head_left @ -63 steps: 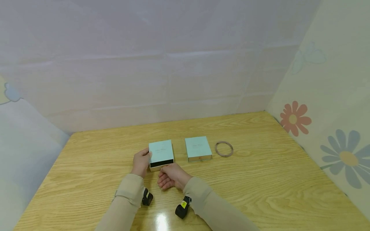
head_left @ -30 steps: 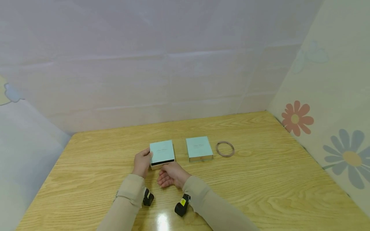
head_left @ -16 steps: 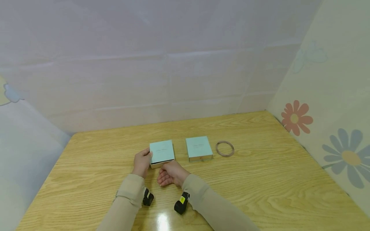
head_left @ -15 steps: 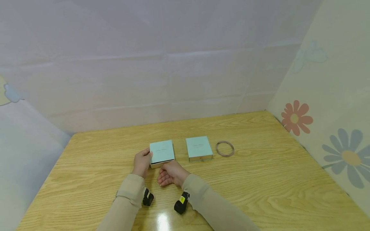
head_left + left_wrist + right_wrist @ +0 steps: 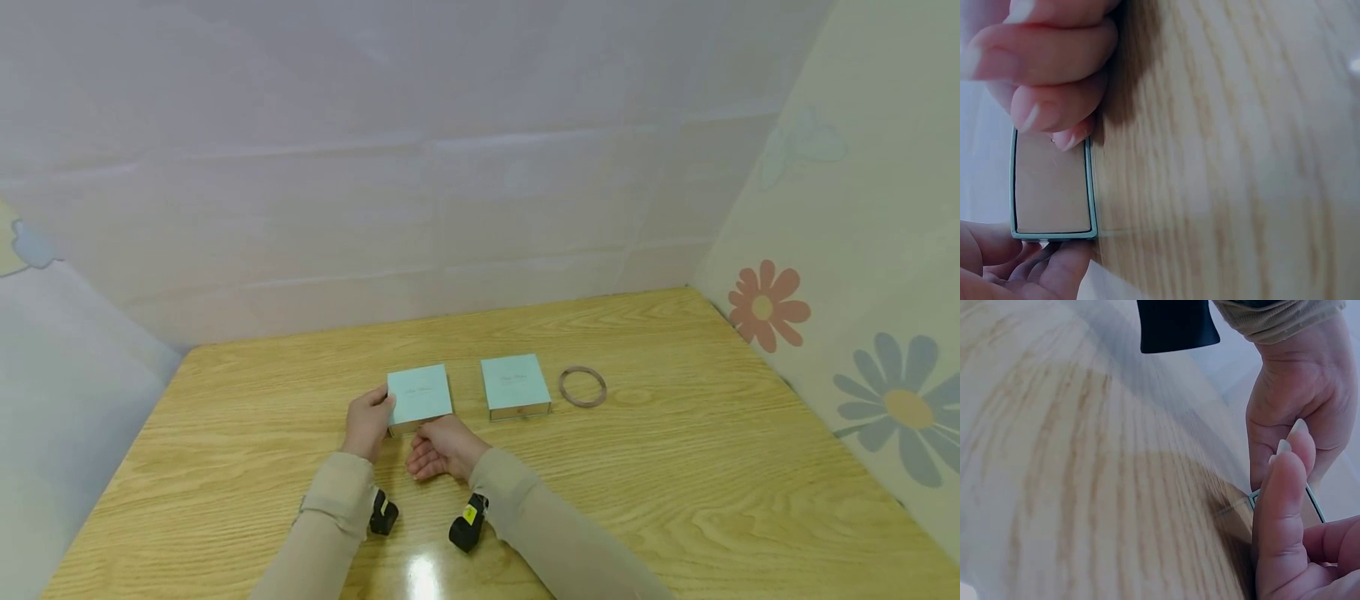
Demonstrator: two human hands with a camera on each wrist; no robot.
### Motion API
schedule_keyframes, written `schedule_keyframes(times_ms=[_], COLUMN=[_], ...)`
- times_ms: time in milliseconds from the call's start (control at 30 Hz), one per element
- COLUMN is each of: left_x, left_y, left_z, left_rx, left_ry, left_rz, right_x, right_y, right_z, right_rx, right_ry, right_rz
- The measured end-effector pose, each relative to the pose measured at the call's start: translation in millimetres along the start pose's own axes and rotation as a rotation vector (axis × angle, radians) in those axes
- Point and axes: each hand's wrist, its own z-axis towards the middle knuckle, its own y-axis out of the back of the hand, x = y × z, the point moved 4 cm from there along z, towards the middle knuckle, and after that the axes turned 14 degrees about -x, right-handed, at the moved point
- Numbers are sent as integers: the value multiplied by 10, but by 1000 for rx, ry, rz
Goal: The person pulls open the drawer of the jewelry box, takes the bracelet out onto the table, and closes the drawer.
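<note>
In the head view a pale blue-green drawer-style gift box (image 5: 418,393) lies on the table. My left hand (image 5: 366,423) holds its left side, thumb along the top edge. At its near side is my right hand (image 5: 446,450), turned palm up with fingers loosely bent and touching the front. From the left wrist view, the pinkish drawer front (image 5: 1054,187) sits inside the green sleeve frame, partly hidden by right-hand fingers (image 5: 1054,62). Whether they pinch any small pull there is hidden. The right wrist view catches a corner of the box behind the fingers.
A second matching box (image 5: 516,381) lies to the right, its drawer slid in. Beyond it rests a brownish bangle (image 5: 581,405). The wooden table (image 5: 675,467) meets a pale cloth backdrop behind and flower-printed cloth at the right. Black straps (image 5: 467,525) hang from the wrists.
The left box's drawer has slid inward under my right hand, and the dark gap beneath the lid has gone. The right hand moved slightly forward; the left hand stayed on the box.
</note>
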Motion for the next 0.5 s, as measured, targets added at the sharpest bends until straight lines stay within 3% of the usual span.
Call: schedule_keyframes(times_ms=[500], left_x=[-36], left_y=[-6], left_z=[-42], left_rx=[5], left_ry=[-20], left_rz=[33], right_x=[-13], right_y=[46], right_z=[-60], right_rx=[7], right_ry=[3], right_rz=[37])
